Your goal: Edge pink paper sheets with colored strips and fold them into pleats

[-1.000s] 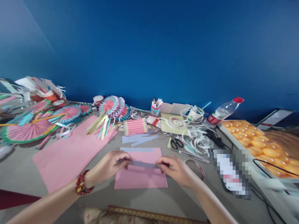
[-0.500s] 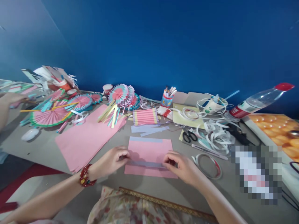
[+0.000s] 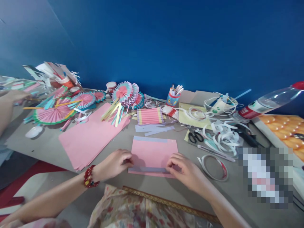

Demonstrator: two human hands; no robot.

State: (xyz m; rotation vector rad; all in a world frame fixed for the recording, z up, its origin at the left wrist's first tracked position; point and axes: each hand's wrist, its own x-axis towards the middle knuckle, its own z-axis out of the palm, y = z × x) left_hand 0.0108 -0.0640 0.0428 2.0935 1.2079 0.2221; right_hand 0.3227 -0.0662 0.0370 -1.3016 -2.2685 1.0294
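A pink paper sheet (image 3: pixel 153 154) lies in front of me, with one pale purple strip (image 3: pixel 148 139) along its far edge. My left hand (image 3: pixel 120 161), a beaded bracelet at its wrist, pinches the left end of a second purple paper strip (image 3: pixel 147 169). At the other end, the fingers of my right hand (image 3: pixel 181 166) are closed on the same strip. It runs straight between both hands, low over the near edge of the sheet; whether it touches the sheet I cannot tell. A narrow pink margin shows below it.
Stacked pink sheets (image 3: pixel 87 136) lie left, near paper fans (image 3: pixel 54 110). A pleated paper piece (image 3: pixel 150 116) and loose purple strips (image 3: pixel 152 129) are beyond the sheet. Right are scissors (image 3: pixel 195 136), a cutter (image 3: pixel 216 153), a tape roll (image 3: pixel 203 169) and a bottle (image 3: pixel 268 103). Another person's hand (image 3: pixel 16 95) shows far left.
Both hands have brought the purple strip down toward the sheet's near edge, so less pink shows below it. The whole view has shifted slightly.
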